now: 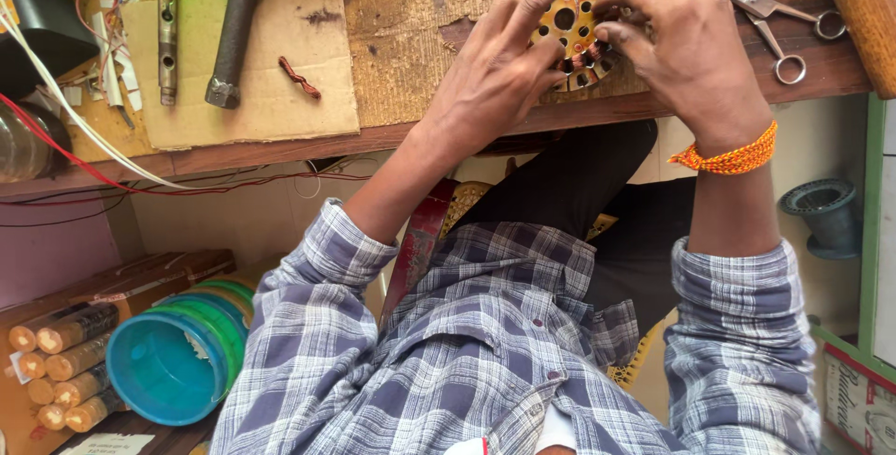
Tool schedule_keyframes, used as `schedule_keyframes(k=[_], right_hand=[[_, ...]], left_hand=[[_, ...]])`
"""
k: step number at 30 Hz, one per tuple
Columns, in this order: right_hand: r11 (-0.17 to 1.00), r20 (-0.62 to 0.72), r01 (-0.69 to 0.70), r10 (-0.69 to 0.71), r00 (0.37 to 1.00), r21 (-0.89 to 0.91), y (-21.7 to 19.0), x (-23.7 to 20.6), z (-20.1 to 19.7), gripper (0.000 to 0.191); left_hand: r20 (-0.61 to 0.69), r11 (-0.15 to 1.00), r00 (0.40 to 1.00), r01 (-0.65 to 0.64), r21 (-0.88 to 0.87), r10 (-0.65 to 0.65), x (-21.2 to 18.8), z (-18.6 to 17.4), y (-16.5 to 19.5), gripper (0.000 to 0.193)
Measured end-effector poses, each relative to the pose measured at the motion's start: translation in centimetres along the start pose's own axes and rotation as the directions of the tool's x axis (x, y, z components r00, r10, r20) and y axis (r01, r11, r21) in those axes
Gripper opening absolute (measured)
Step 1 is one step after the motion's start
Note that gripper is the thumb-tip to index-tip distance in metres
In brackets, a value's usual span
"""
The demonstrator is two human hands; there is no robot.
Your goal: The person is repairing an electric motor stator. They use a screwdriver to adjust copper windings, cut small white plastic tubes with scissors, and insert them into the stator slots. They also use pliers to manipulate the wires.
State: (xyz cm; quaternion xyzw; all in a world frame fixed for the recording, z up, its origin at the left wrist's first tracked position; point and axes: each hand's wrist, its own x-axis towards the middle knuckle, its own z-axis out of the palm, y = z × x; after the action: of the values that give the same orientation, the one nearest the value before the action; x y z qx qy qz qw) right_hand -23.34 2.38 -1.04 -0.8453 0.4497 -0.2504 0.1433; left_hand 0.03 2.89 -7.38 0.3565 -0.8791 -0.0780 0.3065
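Checked sleeves low in the frame lead up to both hands, left hand (495, 77) and right hand (686, 40), fingers pinching the round stator (567, 18) (lying flat) at upper centre.

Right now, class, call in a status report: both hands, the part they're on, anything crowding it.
Left hand and right hand both gripping the round wound stator on the workbench. Scissors lie just right of it.

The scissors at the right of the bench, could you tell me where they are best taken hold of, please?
Probably by the finger rings of the scissors, coming from the right: both rings lie bare on the bench, while the right hand covers the blade end.
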Motion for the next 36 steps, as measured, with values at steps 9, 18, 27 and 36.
schedule_keyframes(k=[9, 18, 27, 36], right_hand=[[0.959, -0.037, 0.001, -0.012, 0.999, -0.284, -1.6, 0.1, 0.2, 0.012], [0.855, -0.203, -0.116, 0.248, 0.947, 0.505, -0.1, -3.6, 0.2, 0.035], [0.982, -0.097, 0.039, -0.022, 0.995, 0.184, 0.0, -1.4, -0.3, 0.017], [0.963, 0.009, 0.094, -0.095, 0.995, -0.252, -0.3, -0.5, 0.7, 0.016]], left_hand=[[0.027, 0.993, 0.998, 0.050, -0.111, -0.048, 0.8, -0.3, -0.5, 0.032], [0.128, 0.987, 0.981, -0.155, 0.048, 0.147, -0.3, -1.5, -2.8, 0.023], [-0.405, 0.970, 0.908, 0.010, -0.242, -0.111, -2.8, -5.4, -1.6, 0.021], [-0.203, 0.663, 0.904, 0.110, -0.740, -0.376, -5.3, -5.0, 1.0, 0.029]])
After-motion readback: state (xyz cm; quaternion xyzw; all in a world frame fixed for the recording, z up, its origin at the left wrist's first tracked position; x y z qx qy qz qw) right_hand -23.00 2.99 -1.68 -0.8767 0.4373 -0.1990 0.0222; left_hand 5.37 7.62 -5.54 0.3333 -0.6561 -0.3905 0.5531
